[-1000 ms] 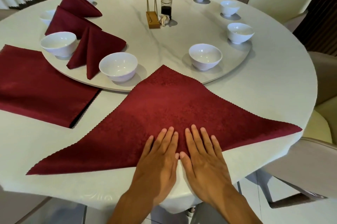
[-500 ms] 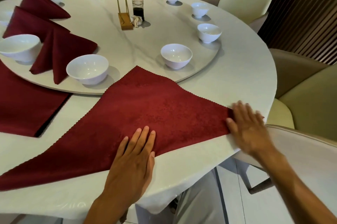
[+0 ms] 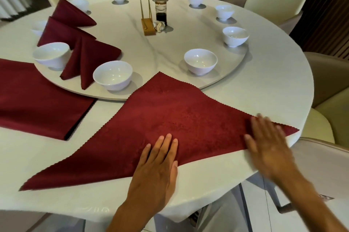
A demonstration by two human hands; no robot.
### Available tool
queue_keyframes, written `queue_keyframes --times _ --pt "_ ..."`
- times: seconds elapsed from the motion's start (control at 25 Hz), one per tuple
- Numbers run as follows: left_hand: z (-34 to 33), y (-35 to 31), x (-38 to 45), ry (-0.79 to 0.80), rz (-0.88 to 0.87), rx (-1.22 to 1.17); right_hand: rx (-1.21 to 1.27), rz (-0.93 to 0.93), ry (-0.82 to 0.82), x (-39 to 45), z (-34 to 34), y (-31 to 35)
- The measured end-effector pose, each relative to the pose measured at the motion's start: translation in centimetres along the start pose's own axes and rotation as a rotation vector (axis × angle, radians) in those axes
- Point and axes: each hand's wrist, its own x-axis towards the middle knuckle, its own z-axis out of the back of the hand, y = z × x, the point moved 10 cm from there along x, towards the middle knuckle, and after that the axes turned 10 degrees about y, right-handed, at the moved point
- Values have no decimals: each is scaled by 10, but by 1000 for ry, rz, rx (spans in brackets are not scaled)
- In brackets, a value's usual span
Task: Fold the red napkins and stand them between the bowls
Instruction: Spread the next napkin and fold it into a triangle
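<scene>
Lying flat at lower centre of the worktop (image 3: 264, 88), a triangular red napkin (image 3: 170, 118) pointed its apex toward the empty bowls (image 3: 112, 75), long edge running left–right. Left hand (image 3: 156, 167) and blurred right hand (image 3: 268, 141) pressed it with straight fingers.

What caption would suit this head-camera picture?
Both hands flat on a triangular red napkin before the ring of white bowls.

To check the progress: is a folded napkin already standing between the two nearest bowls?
No. The gap between the two nearest bowls is bare; the triangular napkin still lies flat.
</scene>
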Motion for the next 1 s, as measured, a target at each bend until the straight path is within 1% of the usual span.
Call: queue_keyframes --times 0.08,0.12,0.16,0.2,0.28,0.32,0.44,0.56,0.64,0.76,0.8,0.84,0.88,0.92,1.0 --pt "2 0 -1 -17 -5 11 -14 188 -36 -16 -17 76" --pt "2 0 -1 -23 -12 8 -47 297 -27 -28 -25 108" --pt "2 0 -1 -22 -18 0 -82 361 -24 -35 -29 124" --pt "1 -1 -1 -20 -20 -6 -91 358 -9 -36 -29 126" --pt "0 -1 0 -10 -15 0 -80 299 -88 -32 -18 122" --pt "-1 -2 1 -8 -15 11 -57 312 -111 -32 -15 130" --pt "-3 1 1 -7 -1 18 -37 408 -73 -36 -27 174" --pt "-1 6 -1 15 13 -2 -87 418 -48 -36 -40 182" --pt "-3 43 -20 45 47 6 -93 395 -57 -34 -39 176" --pt "4 171 -103 104 285 29 -80 381 -77 -34 -38 178" --pt "17 206 -133 98 363 52 -84 382 -68 -35 -40 179" --pt "32 222 -152 66 407 102 -92 378 -52 -36 -41 180" --pt "39 219 -156 55 407 134 -102 373 -34 -35 -42 180" --pt "42 200 -142 44 372 126 -111 368 -16 -34 -43 179" --pt "36 126 -95 -2 205 52 -117 351 1 -33 -40 179"
